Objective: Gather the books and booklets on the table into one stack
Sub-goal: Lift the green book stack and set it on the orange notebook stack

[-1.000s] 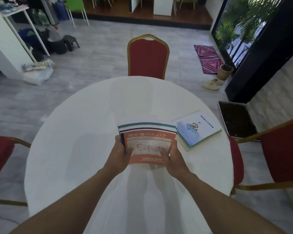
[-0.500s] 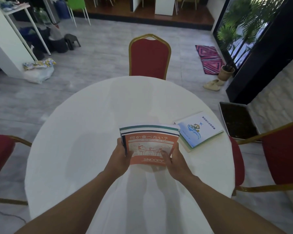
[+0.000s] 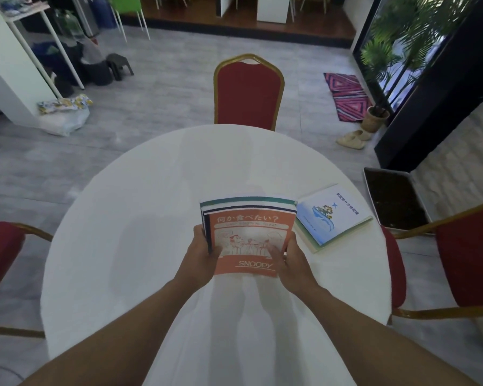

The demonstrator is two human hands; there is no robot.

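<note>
Holding a small stack of booklets (image 3: pixel 248 218) at the centre of the frame, both hands are gripping its lower sides above the white round table (image 3: pixel 123 232). The left hand (image 3: pixel 200 253) is clasping the left edge, its fingers lying hidden underneath; the right hand (image 3: pixel 292 261) is clasping the right edge, thumb resting on the orange Snoopy cover (image 3: pixel 250 240). Only striped top margins of the lower booklets are showing. Right of centre, a blue-and-white book (image 3: pixel 332 215) is lying atop another whose cover is concealed. Its title is reading too small to decipher.
</note>
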